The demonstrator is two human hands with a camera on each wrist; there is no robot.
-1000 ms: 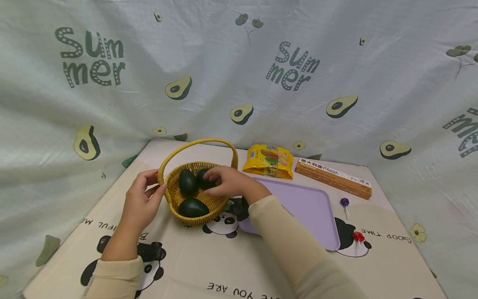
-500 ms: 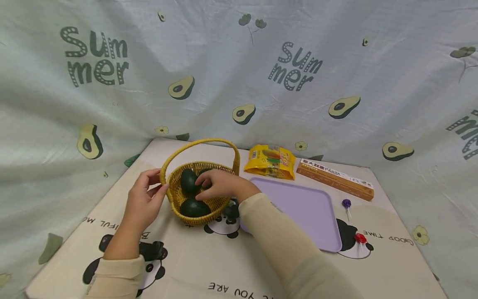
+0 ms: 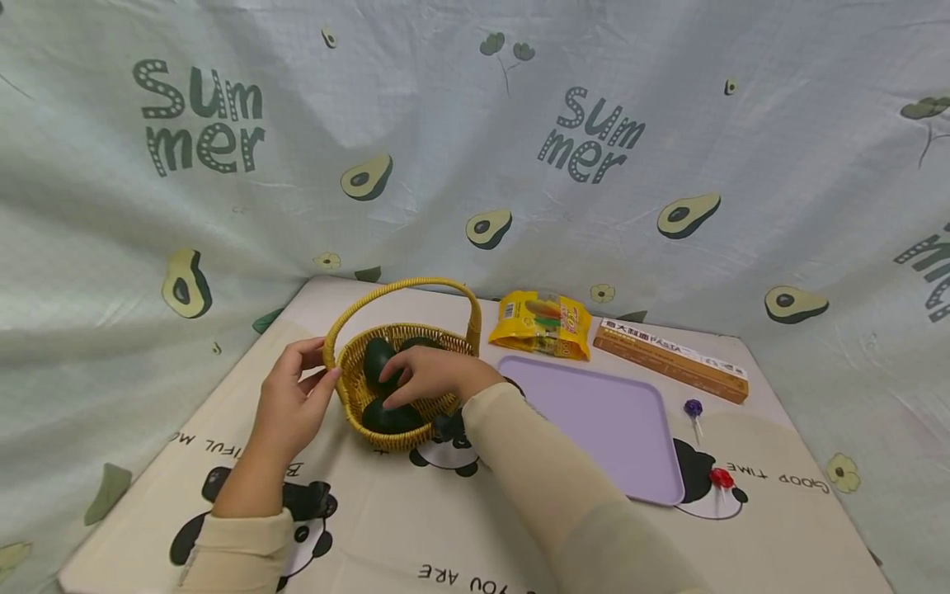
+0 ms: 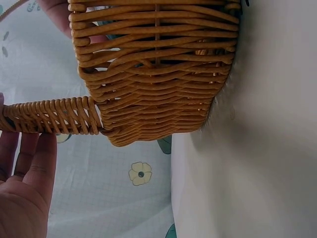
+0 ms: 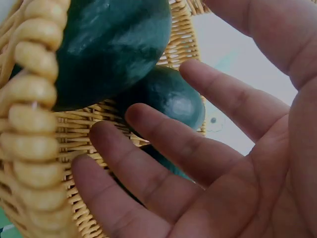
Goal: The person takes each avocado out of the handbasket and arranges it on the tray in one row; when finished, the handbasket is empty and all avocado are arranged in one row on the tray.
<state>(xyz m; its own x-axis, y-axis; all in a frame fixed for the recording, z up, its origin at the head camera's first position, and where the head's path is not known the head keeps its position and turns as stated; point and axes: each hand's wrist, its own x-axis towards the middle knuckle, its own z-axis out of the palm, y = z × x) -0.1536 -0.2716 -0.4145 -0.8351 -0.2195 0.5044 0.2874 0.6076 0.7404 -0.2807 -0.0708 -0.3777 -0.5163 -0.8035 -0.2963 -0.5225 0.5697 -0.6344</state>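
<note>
A yellow wicker basket [image 3: 399, 441] with a tall arched handle [image 3: 404, 284] stands on the table, holding three dark green avocados. One avocado [image 3: 377, 360] lies at the left and another [image 3: 391, 419] at the front. The third, at the back [image 3: 420, 341], is partly hidden by my right hand. My left hand [image 3: 292, 404] pinches the lower left end of the handle between thumb and fingers. Inside the rim, my right hand [image 3: 433, 374] reaches over the avocados with fingers spread and nothing gripped. The right wrist view shows its fingertips [image 5: 141, 113] close to the avocados; contact is unclear.
Right of the basket lies a lilac tray [image 3: 594, 412]. Behind it are a yellow snack bag [image 3: 542, 324] and a long brown pasta box [image 3: 670, 360]. A purple lollipop [image 3: 693, 408] and a red one [image 3: 721, 478] lie farther right. A printed curtain hangs behind the table.
Over the last second my right hand has moved from the back-right avocado toward the front left, over the front avocado. My left hand has stayed on the handle. The view has shifted slightly.
</note>
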